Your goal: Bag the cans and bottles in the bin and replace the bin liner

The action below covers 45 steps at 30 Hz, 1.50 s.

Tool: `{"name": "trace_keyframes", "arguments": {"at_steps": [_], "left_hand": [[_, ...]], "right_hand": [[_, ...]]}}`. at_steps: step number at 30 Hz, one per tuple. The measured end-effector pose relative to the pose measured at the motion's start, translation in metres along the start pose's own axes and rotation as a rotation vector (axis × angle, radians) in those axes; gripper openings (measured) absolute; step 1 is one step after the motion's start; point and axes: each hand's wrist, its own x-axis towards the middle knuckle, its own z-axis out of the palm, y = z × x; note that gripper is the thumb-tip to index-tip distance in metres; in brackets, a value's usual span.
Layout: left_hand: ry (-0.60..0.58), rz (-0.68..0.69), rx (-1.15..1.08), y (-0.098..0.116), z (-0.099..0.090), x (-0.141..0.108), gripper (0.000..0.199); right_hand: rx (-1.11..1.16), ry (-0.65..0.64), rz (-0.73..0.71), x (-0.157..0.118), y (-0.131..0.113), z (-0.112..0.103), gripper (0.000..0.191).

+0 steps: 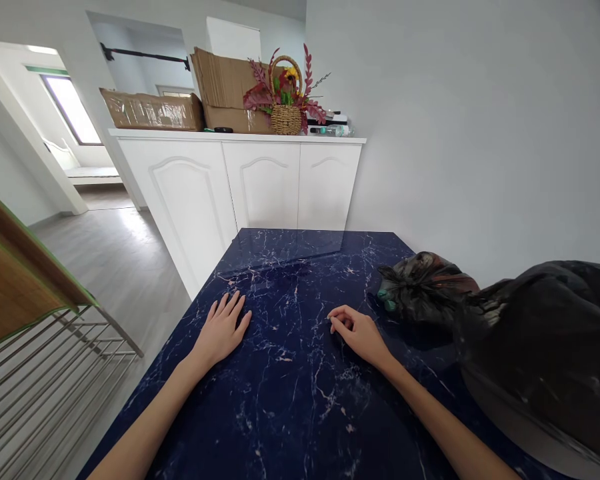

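Observation:
My left hand (223, 330) lies palm down and flat on the dark blue marbled tabletop (285, 400), near its left edge. Its fingers are stretched and slightly spread, with nothing under them that I can see. My right hand (356, 333) rests on the same surface, to the right of the middle. Its fingers are curled in, the thumb close to the index finger, and no object shows in them. To the right of that hand is a knotted black plastic bag (425, 290) with something green showing through it.
A larger black bag (550, 333) fills the right side of the table. Beyond the far edge is a white cabinet (265, 180) bearing cardboard boxes (153, 111), a flower basket (286, 120) and a plastic bottle (336, 131). A metal rack (55, 373) stands at left.

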Motion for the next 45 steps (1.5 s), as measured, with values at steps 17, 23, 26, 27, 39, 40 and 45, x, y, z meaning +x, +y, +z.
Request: {"name": "trace_keyframes", "arguments": {"at_steps": [17,23,26,27,39,40,45], "left_hand": [[-0.014,-0.005,-0.003,0.001,-0.002,0.000,0.074],[-0.009,-0.008,-0.005,0.001,-0.002,0.000,0.074],[0.001,-0.010,-0.007,0.001,-0.001,0.000,0.071],[0.004,-0.009,-0.008,0.001,-0.001,0.000,0.070],[0.003,-0.012,-0.024,0.001,0.001,-0.002,0.069],[0.005,-0.012,-0.026,0.001,0.001,-0.002,0.069],[0.010,-0.013,-0.034,0.002,0.001,-0.003,0.069]], "right_hand": [[-0.015,0.066,-0.036,-0.002,-0.003,0.000,0.022],[-0.134,0.179,-0.114,-0.005,-0.003,-0.004,0.027],[-0.266,0.316,-0.173,-0.004,0.001,-0.018,0.026],[-0.309,0.374,-0.186,-0.003,0.002,-0.025,0.027],[-0.865,0.736,-0.005,-0.005,0.058,-0.079,0.051],[-0.862,0.729,-0.004,-0.005,0.061,-0.077,0.051],[-0.826,0.692,-0.069,-0.004,0.059,-0.067,0.045]]}}
